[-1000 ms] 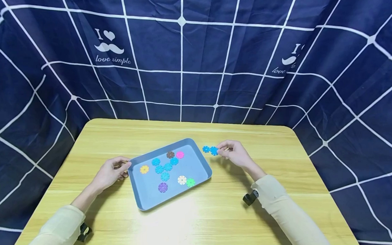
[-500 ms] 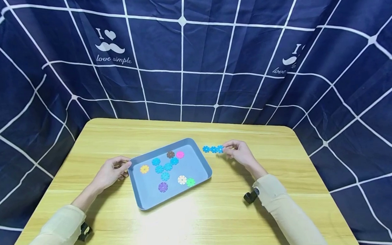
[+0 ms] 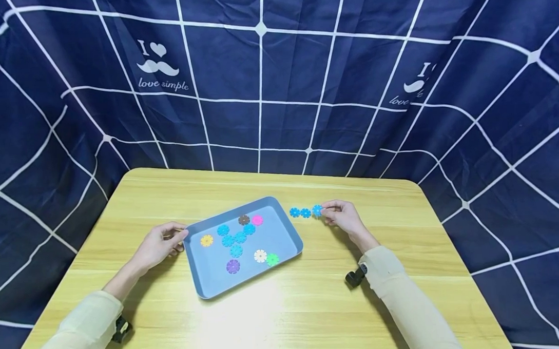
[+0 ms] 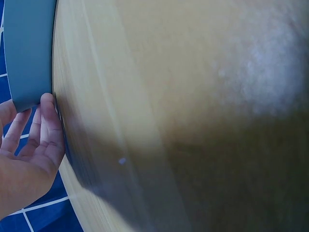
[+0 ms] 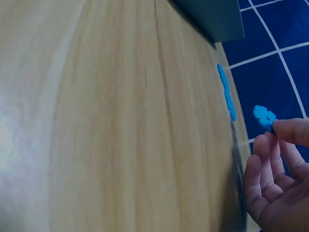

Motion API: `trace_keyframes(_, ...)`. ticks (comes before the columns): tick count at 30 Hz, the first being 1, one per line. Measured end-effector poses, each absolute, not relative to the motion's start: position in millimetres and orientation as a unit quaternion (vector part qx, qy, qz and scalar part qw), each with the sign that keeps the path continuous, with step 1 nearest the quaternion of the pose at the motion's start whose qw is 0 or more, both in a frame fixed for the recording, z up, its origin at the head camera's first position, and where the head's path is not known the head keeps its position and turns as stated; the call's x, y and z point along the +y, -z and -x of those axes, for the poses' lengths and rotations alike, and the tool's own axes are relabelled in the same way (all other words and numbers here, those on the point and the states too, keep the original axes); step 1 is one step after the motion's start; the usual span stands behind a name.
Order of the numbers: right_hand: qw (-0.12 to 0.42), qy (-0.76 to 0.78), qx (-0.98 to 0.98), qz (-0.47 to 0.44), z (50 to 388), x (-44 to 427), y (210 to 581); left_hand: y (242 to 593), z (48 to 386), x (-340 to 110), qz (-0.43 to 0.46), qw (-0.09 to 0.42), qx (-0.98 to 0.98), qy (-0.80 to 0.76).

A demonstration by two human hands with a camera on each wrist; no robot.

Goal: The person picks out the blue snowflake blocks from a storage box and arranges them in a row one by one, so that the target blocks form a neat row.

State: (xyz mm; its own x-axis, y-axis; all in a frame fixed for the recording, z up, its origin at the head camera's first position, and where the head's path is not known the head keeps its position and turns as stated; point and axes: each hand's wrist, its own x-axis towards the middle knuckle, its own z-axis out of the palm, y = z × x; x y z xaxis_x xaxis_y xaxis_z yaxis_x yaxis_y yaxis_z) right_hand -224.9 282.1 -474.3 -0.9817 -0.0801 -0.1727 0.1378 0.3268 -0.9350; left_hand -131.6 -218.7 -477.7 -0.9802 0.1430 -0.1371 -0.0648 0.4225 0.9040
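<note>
Wood-grain table [image 3: 312, 312], blue-grey tray [image 3: 214, 285] set on it, tray's far left corner pinched between thumb and fingers of the left hand [image 3: 156, 246], right hand [image 3: 344, 219] poised beyond the tray's right end, its lower fingers loosely bent, two blue discs [image 3: 303, 213] laid in line between, third blue disc [image 3: 317, 210] pinched by right thumb and fingertip.

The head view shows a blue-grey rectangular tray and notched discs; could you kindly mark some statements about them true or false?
The right hand pinches a blue notched plastic disc: true.
The left hand holds the blue-grey rectangular tray: true.
The left hand holds something green: false, the green notched disc lies in the tray.
Two more blue notched discs lie outside the tray on the wooden table: true.
Nothing pink lies in the tray: false, the pink notched disc does.
</note>
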Motion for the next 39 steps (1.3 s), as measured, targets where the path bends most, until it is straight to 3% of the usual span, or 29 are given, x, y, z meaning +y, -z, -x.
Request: trace_keyframes(39,0.122,0.507,0.852,-0.046,244.0,280.9,481.6,476.4,133.4,-218.5,-0.024,0.1,0.835,-0.541)
